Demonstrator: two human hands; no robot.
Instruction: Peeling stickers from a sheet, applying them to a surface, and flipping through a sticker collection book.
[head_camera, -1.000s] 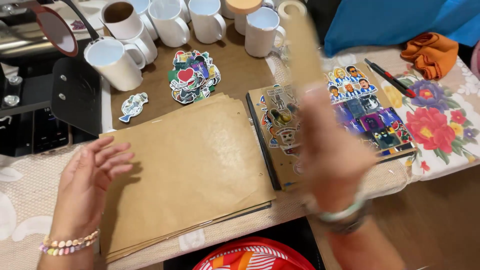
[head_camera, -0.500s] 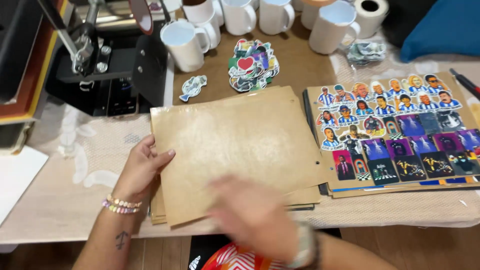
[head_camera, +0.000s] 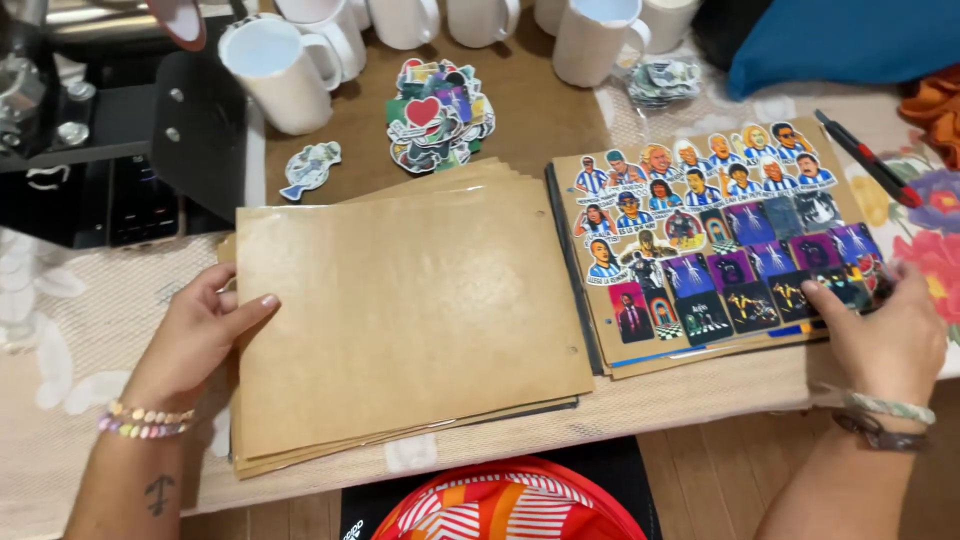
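Note:
An album of brown kraft pages lies open on the table. Its blank left page (head_camera: 400, 310) tops a stack of similar sheets. My left hand (head_camera: 200, 335), with a bead bracelet at the wrist, rests on that page's left edge, thumb on top. The right page (head_camera: 715, 250) is covered with rows of cut-out figure stickers and small dark cards. My right hand (head_camera: 885, 335) presses its fingertips on the lower right corner of this sticker page, holding nothing.
A pile of loose stickers (head_camera: 435, 115) and a single sticker (head_camera: 310, 168) lie behind the album. Several white mugs (head_camera: 275, 70) stand at the back. A black press machine (head_camera: 120, 150) sits back left. A red-black pen (head_camera: 865, 158) lies right, a blue cloth (head_camera: 850, 45) beyond it.
My right hand turned a page over to the left, then swung across to the sticker page's lower right corner. My left hand stayed on the left stack's edge.

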